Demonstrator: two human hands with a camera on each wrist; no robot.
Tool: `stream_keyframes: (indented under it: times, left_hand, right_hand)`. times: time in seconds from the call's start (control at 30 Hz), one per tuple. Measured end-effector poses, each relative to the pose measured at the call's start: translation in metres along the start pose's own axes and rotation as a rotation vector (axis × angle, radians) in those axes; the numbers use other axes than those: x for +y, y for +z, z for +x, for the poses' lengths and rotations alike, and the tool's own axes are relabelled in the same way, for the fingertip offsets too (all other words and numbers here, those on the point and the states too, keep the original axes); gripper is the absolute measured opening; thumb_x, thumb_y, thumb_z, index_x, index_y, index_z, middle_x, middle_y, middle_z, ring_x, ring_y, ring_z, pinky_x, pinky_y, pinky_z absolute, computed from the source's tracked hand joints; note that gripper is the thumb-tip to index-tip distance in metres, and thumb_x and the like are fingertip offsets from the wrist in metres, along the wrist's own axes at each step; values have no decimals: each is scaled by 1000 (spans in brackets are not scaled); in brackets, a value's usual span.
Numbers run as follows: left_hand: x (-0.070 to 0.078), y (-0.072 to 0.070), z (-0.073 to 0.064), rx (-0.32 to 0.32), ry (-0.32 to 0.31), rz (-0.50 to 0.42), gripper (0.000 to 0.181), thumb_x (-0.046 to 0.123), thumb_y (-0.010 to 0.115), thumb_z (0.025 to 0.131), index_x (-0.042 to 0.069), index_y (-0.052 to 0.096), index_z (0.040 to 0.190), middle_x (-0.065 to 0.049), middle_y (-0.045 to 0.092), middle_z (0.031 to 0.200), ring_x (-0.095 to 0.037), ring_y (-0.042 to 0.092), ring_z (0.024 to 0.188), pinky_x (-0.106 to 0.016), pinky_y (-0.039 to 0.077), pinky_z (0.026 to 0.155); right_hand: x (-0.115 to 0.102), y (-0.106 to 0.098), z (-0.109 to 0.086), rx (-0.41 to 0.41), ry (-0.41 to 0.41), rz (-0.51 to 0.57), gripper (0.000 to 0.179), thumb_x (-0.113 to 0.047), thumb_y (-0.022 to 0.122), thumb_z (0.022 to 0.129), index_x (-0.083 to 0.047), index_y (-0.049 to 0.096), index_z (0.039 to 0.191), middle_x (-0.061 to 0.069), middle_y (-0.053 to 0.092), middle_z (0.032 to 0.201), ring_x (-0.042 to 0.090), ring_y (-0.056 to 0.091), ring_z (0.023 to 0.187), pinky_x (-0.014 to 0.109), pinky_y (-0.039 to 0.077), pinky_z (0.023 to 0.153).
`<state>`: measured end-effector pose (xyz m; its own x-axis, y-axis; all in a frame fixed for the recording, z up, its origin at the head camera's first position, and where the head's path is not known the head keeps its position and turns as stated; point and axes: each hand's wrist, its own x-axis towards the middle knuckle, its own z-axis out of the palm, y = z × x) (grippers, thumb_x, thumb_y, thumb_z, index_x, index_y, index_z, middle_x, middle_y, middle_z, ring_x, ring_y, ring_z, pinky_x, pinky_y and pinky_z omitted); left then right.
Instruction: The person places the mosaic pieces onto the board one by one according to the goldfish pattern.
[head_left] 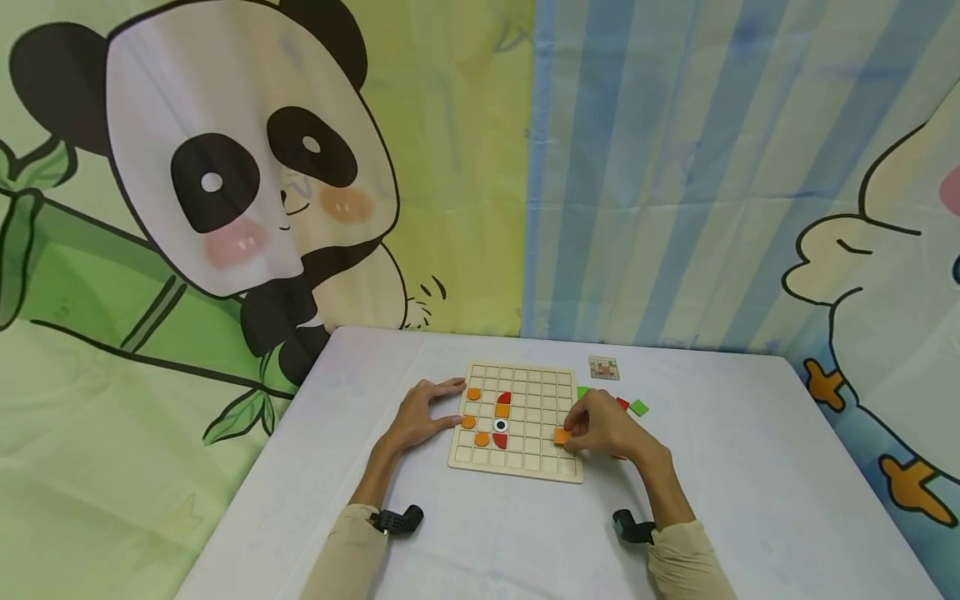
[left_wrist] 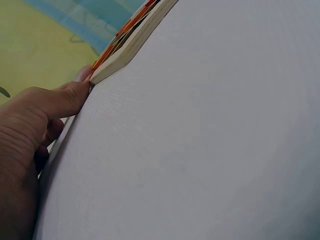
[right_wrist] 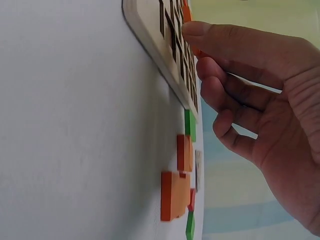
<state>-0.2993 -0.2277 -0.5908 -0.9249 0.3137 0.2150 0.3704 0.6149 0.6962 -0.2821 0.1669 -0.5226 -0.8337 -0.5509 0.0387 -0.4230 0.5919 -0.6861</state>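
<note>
A pale wooden grid board (head_left: pixel 525 467) lies on the table. My left hand (head_left: pixel 415 414) rests at its left edge, thumb and forefinger spread apart and touching the side; in the left wrist view the thumb (left_wrist: pixel 70 98) meets the board's rim. Over the right-hand columns, my right hand (head_left: pixel 606 423) pinches an orange square tile (head_left: pixel 561 437) between thumb and fingers. On the grid sit three orange round pieces (head_left: pixel 482 439), a red quarter-round piece (head_left: pixel 505 398), another red curved piece (head_left: pixel 500 441), an orange square (head_left: pixel 502 411) and a white eye piece (head_left: pixel 500 426).
Right of the board, partly behind my right hand, lie loose pieces: a green tile (head_left: pixel 638 407), a red one (head_left: pixel 622 403) and orange blocks (right_wrist: pixel 172 197). A small patterned card (head_left: pixel 603 367) lies toward the table's back. Printed curtains (head_left: pixel 465 167) hang behind the table.
</note>
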Motion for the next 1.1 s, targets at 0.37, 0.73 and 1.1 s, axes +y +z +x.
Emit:
stream_keyframes:
  times: [0.37, 0.73, 1.1]
  left_hand:
    - [-1, 1, 0, -5, -16, 4, 66, 28, 92, 89, 19, 68, 150, 8, 60, 162, -19, 55, 107, -41, 42, 100]
    - [-3, 2, 0, 7, -6, 12, 66, 28, 92, 89, 21, 68, 150, 8, 61, 162, -18, 56, 110, -43, 43, 102]
    - [-5, 2, 1, 0, -20, 14, 66, 30, 92, 89, 23, 68, 150, 10, 60, 162, -17, 55, 109, -41, 42, 102]
  right_hand:
    - [-9, 10, 13, -30, -33, 15, 19, -6, 98, 75, -7, 83, 86, -3, 73, 74, 9, 62, 66, 25, 55, 63]
    - [-17, 18, 17, -41, -55, 15, 18, -8, 98, 76, -5, 84, 88, -5, 73, 73, 6, 63, 66, 25, 56, 63]
    - [-22, 27, 21, -46, -85, -11, 17, -9, 98, 78, -5, 84, 87, -6, 73, 73, 5, 63, 65, 24, 56, 63]
